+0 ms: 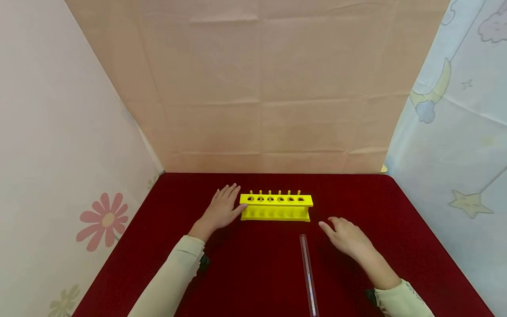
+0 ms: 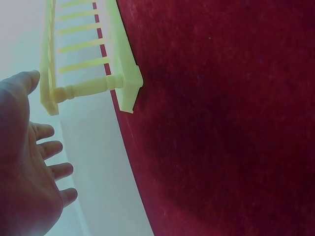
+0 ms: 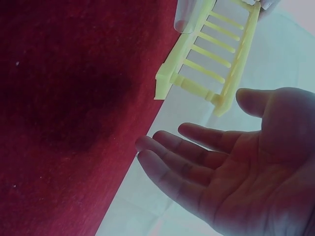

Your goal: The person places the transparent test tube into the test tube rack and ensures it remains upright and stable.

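Observation:
A yellow test tube rack stands upright on the dark red table, with a row of round holes along its top and short pegs behind them. My left hand is at the rack's left end, fingers spread and thumb tip right at the top corner. My right hand hovers to the right of the rack, apart from it, fingers relaxed and holding nothing. Between the hands, in front of the rack, lies a clear glass test tube. In the right wrist view the tube's end shows beside the rack.
The red cloth-covered table has a tan sheet hanging behind its back edge. A wall with flowers borders the left side, and one with moon and star drawings borders the right.

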Motion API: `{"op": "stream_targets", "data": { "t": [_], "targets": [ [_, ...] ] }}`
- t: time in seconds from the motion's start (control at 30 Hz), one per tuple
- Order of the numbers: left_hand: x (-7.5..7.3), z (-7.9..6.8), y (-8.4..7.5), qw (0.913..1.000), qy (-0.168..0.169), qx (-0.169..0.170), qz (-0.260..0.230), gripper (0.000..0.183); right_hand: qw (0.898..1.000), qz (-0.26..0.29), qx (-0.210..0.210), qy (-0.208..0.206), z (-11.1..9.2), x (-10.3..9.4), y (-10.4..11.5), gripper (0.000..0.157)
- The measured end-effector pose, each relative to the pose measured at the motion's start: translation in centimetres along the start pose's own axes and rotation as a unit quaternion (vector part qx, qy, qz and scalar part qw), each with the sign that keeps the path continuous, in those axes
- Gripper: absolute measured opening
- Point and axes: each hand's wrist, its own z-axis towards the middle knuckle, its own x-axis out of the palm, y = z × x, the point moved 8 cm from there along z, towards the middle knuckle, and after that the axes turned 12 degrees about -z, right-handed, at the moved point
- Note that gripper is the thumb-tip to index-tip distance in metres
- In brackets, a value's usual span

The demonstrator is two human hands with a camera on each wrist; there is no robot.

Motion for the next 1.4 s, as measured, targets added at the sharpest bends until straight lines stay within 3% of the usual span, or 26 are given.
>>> {"op": "stream_targets", "data": {
  "t": [0.43,1.4],
  "targets": [
    [0.6,0.3,0.1,0.9999,-0.013,0.009,0.001,0.076,1.000,-0.003,-0.006,0.005,0.0,0.6,0.7,0.060],
    [1.2,1.0,-1.0,1.0000,-0.003,0.004,0.008,0.078,0.999,-0.018,-0.011,0.035,0.0,1.2,3.1,0.045]
  ]
}}
